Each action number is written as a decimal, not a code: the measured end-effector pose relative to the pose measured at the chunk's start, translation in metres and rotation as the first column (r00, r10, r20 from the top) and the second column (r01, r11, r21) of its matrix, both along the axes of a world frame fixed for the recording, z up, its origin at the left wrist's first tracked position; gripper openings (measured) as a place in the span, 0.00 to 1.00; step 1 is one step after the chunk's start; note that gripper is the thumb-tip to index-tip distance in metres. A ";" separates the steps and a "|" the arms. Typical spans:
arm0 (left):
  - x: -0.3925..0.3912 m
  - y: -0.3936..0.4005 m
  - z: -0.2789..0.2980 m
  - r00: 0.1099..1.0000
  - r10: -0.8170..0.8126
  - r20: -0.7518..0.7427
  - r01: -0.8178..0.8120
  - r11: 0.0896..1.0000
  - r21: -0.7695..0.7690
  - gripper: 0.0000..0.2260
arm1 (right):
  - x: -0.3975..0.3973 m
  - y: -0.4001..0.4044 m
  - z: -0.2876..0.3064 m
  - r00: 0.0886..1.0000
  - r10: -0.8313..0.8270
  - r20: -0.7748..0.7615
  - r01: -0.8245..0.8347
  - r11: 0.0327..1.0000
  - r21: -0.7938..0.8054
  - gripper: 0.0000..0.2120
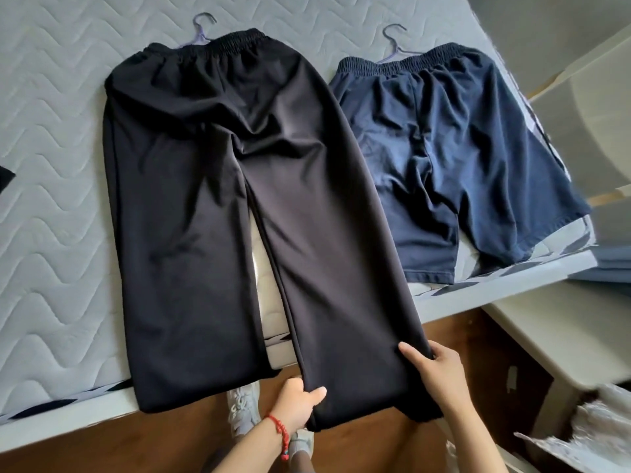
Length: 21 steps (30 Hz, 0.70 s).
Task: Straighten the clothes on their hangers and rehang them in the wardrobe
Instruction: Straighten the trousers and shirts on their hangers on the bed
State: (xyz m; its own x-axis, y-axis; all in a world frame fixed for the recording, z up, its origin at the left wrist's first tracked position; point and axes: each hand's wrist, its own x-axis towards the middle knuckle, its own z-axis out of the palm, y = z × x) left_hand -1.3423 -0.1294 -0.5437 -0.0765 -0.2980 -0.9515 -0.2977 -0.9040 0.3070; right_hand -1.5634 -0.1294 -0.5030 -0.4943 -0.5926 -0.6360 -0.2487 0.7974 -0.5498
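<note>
Two garments on mattress (51, 165), each on one hanger: black trousers (218, 206), navy shorts (454, 148) by right edge. Left hand (296, 402) and right hand (440, 370) both grasp one trouser leg's hem.

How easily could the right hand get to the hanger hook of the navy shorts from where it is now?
Probably yes, once it lets go. The right hand grips the black trousers' leg hem. The hanger hook lies bare on the mattress above the navy shorts, nothing covering it, though it is a long lean forward.
</note>
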 end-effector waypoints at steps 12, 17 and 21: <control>0.016 0.001 -0.019 0.996 0.040 0.078 -0.033 0.996 -0.081 0.13 | -0.004 0.025 -0.022 1.000 0.002 -0.030 0.002 0.991 0.137 0.12; 0.031 -0.004 0.010 0.995 -0.058 0.082 0.070 0.986 -0.152 0.08 | 0.017 0.040 -0.002 0.999 0.023 -0.045 -0.017 0.992 0.126 0.16; 0.054 -0.002 0.054 0.978 -0.139 0.153 0.174 0.953 -0.249 0.11 | 0.040 0.049 0.029 0.994 0.101 0.029 -0.104 0.986 0.131 0.16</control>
State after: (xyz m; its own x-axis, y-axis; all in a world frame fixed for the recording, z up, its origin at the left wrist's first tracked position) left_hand -1.2880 -0.1318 -0.4893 -0.0206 -0.5301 -0.8477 -0.4830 -0.7371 0.4727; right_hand -1.5229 -0.0807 -0.4741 -0.4199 -0.5494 -0.7224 -0.3219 0.8344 -0.4474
